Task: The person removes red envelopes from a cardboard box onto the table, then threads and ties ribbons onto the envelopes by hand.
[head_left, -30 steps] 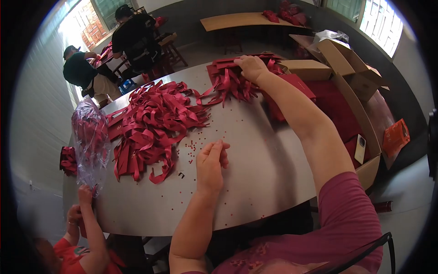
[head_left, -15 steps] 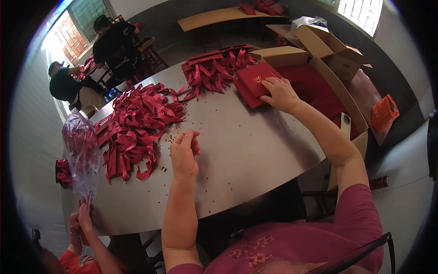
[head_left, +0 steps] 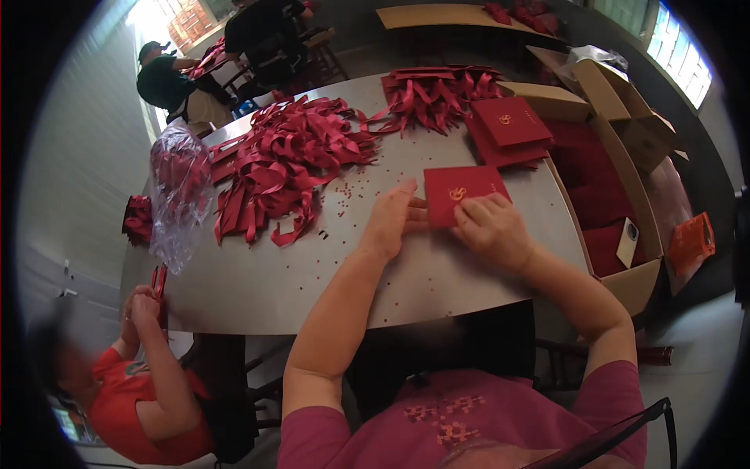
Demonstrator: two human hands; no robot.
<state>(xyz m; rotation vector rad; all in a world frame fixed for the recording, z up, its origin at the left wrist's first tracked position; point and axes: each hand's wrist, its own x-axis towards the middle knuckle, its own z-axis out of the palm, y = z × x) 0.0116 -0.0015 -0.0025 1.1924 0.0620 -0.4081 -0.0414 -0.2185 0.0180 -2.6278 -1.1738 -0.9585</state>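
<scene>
A flat red bag with a gold emblem lies in front of me, over the bare middle part of the metal table. My right hand grips its lower right part, fingers bent over the front. At its left edge is my left hand, fingers apart, with the tips partly behind the bag. Similar red bags are stacked behind it to the right. A heap of red ribbons and bags covers the table's left side. Farther back lies a row of ribboned bags.
An open cardboard box with red bags and a phone stands at the right. Small dots are scattered on the table. A co-worker in red sits at lower left near a plastic bag. Two people are at the back left.
My right hand has brought a red bag from the right-hand stack towards me. My left hand has moved to the bag's left edge, and its fingers have spread. The view has shifted.
</scene>
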